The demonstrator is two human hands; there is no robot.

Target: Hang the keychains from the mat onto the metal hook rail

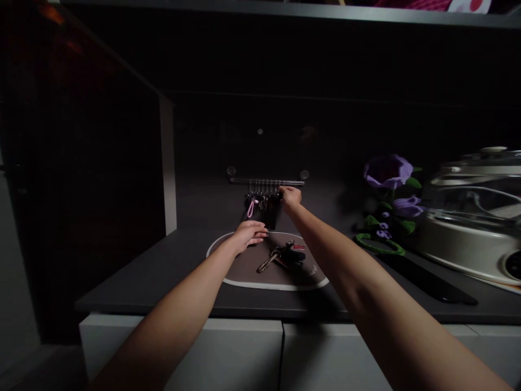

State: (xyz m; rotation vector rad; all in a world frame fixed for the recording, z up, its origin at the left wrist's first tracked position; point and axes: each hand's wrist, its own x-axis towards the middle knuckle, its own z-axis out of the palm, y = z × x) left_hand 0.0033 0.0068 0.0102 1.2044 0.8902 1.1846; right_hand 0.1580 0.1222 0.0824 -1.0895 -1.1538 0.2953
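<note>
A thin metal rail [268, 181] with a row of hooks is fixed to the dark back wall. Keys [264, 201] and a pink loop strap [251, 208] hang from it. At the right end of the row, my right hand [291, 196] has its fingers closed in a pinch; whatever lies between them is hidden. My left hand [249, 234] is held lower, fingers stretched out, over the back of a brown mat [240, 271] with a white rim. On that mat lies a bunch of keys [286, 255] with dark fobs and a red piece.
To the right, purple crocheted flowers [388, 171] with a green ring base [380, 244] stand beside a cream appliance [459, 239] with a clear cover. A flat black object [431, 279] lies on the dark countertop [163, 271]. A shelf [260, 12] crosses overhead.
</note>
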